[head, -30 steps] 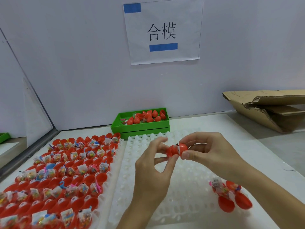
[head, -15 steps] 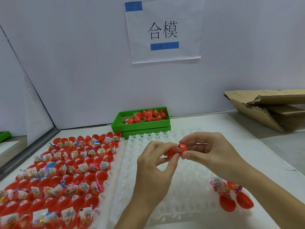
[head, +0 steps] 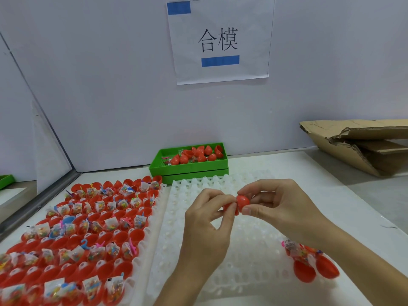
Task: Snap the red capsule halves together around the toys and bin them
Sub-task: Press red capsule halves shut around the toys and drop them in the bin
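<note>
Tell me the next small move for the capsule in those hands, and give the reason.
Probably one last squeeze, then carry it to the green bin. Both the left hand and right hand pinch the red capsule, whose halves look joined, and closed capsules already lie in that bin.

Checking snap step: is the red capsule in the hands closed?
Cannot tell: left hand and right hand fingers hide the red plastic capsule seam.

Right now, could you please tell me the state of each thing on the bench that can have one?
Capsule: held between both hands, halves together.
Left hand: pinches the capsule.
Right hand: pinches the capsule.
Green bin: holds several closed capsules.
Left tray: many open halves, most with bagged toys.
White tray: mostly empty; open halves and a toy bag at its right.
Cardboard box: flattened.
</note>
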Available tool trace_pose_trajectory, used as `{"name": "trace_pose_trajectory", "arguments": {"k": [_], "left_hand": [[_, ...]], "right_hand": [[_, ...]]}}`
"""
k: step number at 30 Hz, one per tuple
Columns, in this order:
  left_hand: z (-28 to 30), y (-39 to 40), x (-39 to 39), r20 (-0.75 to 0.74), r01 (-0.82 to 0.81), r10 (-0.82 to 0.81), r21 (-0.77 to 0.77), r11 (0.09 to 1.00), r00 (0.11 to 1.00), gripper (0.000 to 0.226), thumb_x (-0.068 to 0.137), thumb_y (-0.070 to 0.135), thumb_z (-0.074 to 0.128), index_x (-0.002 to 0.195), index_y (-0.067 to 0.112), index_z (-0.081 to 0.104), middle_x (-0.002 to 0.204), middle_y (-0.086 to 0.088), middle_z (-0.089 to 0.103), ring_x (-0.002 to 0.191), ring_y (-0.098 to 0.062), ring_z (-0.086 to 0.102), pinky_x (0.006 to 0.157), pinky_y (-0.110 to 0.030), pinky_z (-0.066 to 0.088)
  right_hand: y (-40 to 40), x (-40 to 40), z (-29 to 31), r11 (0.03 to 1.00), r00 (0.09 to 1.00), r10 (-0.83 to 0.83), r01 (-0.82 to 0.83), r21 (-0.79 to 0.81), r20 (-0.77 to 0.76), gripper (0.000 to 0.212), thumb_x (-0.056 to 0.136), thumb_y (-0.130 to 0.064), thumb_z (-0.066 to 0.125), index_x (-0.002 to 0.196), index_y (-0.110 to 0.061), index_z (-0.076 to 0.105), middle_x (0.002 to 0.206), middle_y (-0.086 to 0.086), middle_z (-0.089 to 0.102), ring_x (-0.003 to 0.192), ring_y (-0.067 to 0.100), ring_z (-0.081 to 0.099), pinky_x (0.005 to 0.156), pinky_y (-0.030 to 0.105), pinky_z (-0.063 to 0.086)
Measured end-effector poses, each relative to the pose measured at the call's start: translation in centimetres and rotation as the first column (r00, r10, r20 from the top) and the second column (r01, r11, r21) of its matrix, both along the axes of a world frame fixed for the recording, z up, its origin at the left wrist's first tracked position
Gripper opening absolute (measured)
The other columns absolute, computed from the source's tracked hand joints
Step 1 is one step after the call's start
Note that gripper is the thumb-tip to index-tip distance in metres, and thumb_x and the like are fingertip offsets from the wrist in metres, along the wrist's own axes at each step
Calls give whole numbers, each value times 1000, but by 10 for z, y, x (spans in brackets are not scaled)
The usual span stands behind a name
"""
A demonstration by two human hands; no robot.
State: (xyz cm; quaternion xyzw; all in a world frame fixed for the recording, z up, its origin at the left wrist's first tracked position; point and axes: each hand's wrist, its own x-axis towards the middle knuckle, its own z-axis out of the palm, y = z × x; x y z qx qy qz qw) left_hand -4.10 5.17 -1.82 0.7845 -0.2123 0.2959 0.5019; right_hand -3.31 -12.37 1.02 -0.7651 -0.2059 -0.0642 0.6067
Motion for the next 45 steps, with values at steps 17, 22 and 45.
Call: {"name": "trace_pose_trajectory", "arguments": {"k": [17, 22, 45], "left_hand": [[5, 1, -2, -183, 120, -166, -240, 963, 969, 36, 77, -3, 79, 102, 22, 75, 99, 9, 69, 98, -12, 66, 80, -17, 56], [6, 0, -2, -188, 95, -149, -270, 958, 971, 41, 76, -6, 78, 99, 29, 75, 96, 11, 70, 96, -9, 65, 77, -12, 54], [8, -1, -5, -198, 116, -179, -290, 950, 964, 40, 79, 1, 78, 101, 33, 75, 98, 10, 71, 91, -9, 70, 75, -16, 56]], "right_hand": [[-1, 2, -1, 999, 999, -42, 42, 8, 28, 22, 74, -17, 83, 92, -28, 77, 87, 0, 77, 80, 19, 75, 82, 36, 61], [-1, 0, 1, 1000, 999, -28, 27, 10, 39, 29, 68, -29, 80, 97, -27, 76, 85, 0, 78, 79, 20, 75, 82, 37, 61], [4, 0, -5, 992, 979, -125, 125, 10, 163, 27, 78, -8, 81, 92, -31, 77, 79, -4, 77, 69, 16, 73, 71, 28, 61]]}}
